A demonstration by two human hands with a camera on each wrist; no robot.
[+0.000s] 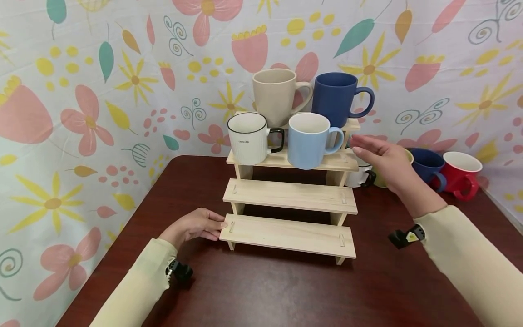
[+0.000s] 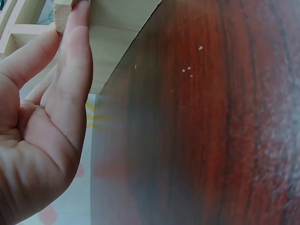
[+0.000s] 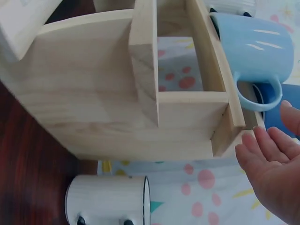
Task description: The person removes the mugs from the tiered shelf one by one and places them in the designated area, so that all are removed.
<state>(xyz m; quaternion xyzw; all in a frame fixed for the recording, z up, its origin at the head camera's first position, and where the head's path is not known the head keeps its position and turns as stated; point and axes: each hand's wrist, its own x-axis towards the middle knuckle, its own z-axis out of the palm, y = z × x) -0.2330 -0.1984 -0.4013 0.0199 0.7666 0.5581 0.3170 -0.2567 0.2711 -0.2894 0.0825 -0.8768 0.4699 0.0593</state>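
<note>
A light wooden tiered rack (image 1: 286, 234) stands on the table. My left hand (image 1: 200, 225) pinches the left end of its lowest board between thumb and fingers; the left wrist view shows the board's end (image 2: 62, 16) in that grip. Beside the upper right side of the rack, my right hand (image 1: 386, 161) is held with fingers extended, nothing in it. The nearest mug to it is light blue (image 1: 306, 143), its handle toward my fingers. Left of that mug is a white ribbed mug (image 1: 247, 141) with a black handle. On the top board are a beige mug (image 1: 273, 93) and a dark blue mug (image 1: 333, 97).
Behind my right forearm, more mugs stand on the table: a red one (image 1: 461, 168), a dark blue one (image 1: 425, 163), a partly hidden green one (image 1: 382, 177) and a white one (image 3: 108, 199). A floral-patterned cloth (image 1: 122, 91) hangs behind the dark brown table (image 1: 286, 290).
</note>
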